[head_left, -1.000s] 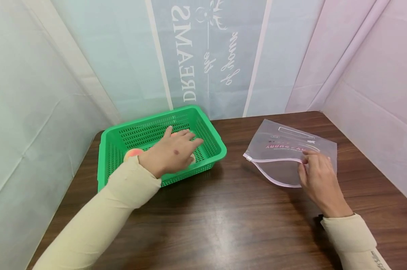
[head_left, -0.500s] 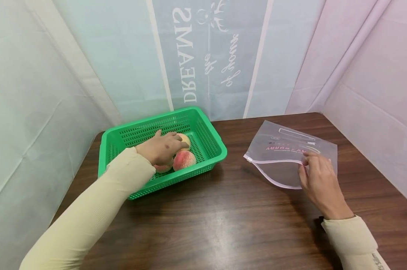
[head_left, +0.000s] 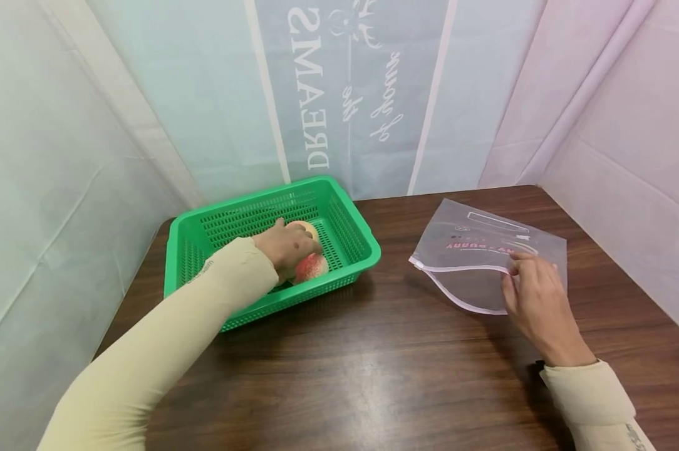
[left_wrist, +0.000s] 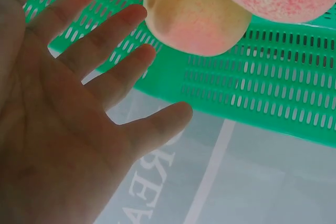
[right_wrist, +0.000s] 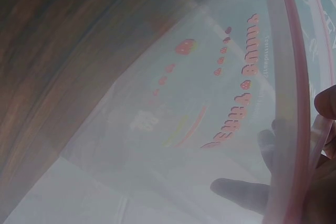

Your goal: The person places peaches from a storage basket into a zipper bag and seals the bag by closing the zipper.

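My left hand reaches into the green plastic basket, over the peaches. One red-speckled peach lies by its fingers at the near side; a yellower peach sits behind. Fingers are spread and fairly straight in the left wrist view, with the index fingertip close to a pale peach; whether they touch is unclear. My right hand pinches the opened mouth of a clear zip bag with pink edging. In the right wrist view, some fingers show through the bag's printed film.
A dark wooden table carries the basket at the left and the bag at the right. Behind stands a pale cloth backdrop with mirrored lettering. White sheet walls close both sides.
My left hand first drew back leftward, uncovering peaches, then moved right again and lower over the near peaches. My right hand keeps its pinch on the bag, nearly still.
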The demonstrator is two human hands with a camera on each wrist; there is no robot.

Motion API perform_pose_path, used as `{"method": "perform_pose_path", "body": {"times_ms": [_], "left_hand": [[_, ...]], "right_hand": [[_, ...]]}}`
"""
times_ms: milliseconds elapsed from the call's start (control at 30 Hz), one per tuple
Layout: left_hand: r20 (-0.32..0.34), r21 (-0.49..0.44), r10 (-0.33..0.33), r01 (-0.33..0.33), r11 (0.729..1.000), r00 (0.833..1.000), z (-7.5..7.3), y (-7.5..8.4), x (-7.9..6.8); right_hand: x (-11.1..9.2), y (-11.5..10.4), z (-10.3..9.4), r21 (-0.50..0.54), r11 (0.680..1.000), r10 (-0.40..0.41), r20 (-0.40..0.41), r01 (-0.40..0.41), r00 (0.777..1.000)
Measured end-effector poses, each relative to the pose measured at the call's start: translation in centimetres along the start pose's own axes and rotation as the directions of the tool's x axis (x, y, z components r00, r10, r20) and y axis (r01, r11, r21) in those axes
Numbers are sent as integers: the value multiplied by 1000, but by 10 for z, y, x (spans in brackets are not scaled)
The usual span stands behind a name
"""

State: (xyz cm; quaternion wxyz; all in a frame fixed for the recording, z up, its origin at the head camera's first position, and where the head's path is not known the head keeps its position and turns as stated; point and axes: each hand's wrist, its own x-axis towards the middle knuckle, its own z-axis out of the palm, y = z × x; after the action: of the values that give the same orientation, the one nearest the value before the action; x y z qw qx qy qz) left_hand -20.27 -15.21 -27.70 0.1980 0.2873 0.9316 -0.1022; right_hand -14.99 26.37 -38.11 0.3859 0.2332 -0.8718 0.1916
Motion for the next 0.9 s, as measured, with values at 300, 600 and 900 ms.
{"method": "perform_pose_path", "body": {"times_ms": [300,600,900], "left_hand": [[-50,73,31,-27,997,998,2,5,13],[-36,100,36,-32,995,999,10,4,18],[-49,133,46,-39,990,998,13,4,21]], "right_hand": [[-2,0,-1,7,1000,19,-23,-19,1000],[-1,0,2,-2,1000,-6,-34,6,999],[0,0,1,-2,1000,4,-1,-4,1000]]}}
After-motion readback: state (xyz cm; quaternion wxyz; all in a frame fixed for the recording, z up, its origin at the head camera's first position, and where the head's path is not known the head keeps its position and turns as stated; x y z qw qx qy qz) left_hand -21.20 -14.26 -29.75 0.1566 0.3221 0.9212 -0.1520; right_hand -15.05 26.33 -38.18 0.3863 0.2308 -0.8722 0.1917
